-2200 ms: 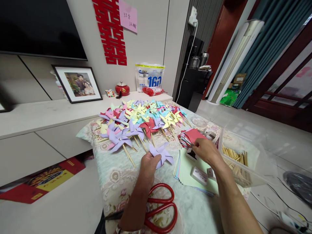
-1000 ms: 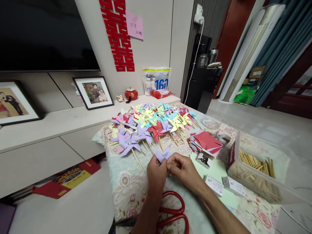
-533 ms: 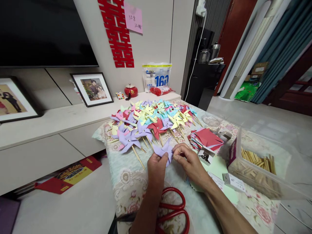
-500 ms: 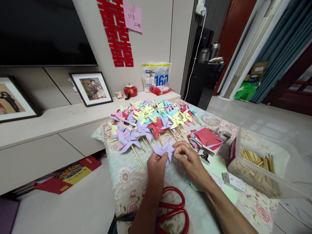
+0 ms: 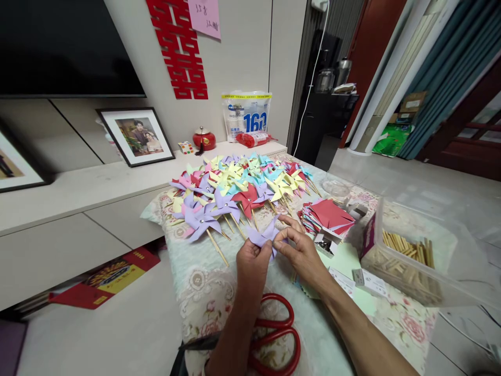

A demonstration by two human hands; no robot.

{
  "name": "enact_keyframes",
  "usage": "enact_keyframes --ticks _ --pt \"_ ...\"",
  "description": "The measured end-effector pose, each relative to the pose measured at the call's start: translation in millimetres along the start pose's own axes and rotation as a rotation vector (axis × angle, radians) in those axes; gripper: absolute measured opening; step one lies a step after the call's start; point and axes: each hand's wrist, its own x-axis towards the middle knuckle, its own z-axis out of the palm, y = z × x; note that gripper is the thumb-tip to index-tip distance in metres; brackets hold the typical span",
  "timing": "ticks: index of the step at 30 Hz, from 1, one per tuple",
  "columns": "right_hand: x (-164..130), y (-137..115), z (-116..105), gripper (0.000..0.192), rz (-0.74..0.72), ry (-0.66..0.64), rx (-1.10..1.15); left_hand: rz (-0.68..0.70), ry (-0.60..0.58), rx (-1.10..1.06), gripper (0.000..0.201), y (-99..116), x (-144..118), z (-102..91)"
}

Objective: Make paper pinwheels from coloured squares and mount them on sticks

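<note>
A lilac paper pinwheel (image 5: 261, 236) is between my two hands, low over the table. My left hand (image 5: 252, 258) pinches its lower left side between thumb and fingers. My right hand (image 5: 296, 245) grips the right side near the centre, thumb and index finger almost meeting the left thumb. Whether a pin is in the middle is hidden by my fingertips. Beyond the hands lie many finished pinwheels on sticks (image 5: 246, 201) in lilac, red, yellow and blue. Red-handled scissors (image 5: 291, 334) rest under and beside my left forearm.
At the right are a stack of coloured paper (image 5: 331, 215), an open small box of metal pins (image 5: 326, 243), small white boxes (image 5: 370, 282) and a clear plastic bin (image 5: 403, 284) of wooden sticks. A white cabinet (image 5: 78, 188) with framed photos borders the table's far left side.
My right hand has shifted left and inward, its thumb now closer to the pinwheel's centre and the left thumb. The whole view has moved slightly.
</note>
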Motion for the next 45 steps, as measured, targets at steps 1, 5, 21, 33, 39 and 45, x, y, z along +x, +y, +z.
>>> enact_keyframes --ticks 1,5,21,33,39,45 --pt "0 0 0 0.013 0.001 -0.001 0.007 0.000 -0.002 0.005 0.033 0 0 0.0" --pt "0 -1 0 0.013 0.010 -0.010 0.038 -0.006 0.006 0.037 0.034 2 -1 0.2" --pt "4 3 -7 0.012 0.118 -0.072 0.145 0.063 -0.031 0.146 0.026 1 -3 0.8" --pt "2 -1 0 0.020 0.185 -0.033 0.329 0.053 -0.027 0.128 0.026 2 -2 0.8" --pt "2 4 6 0.030 0.218 0.043 0.447 -0.013 -0.041 0.034 0.034 -3 1 0.5" --pt "5 12 7 0.029 0.182 0.086 0.419 -0.032 -0.017 0.052 0.028 -5 1 0.0"
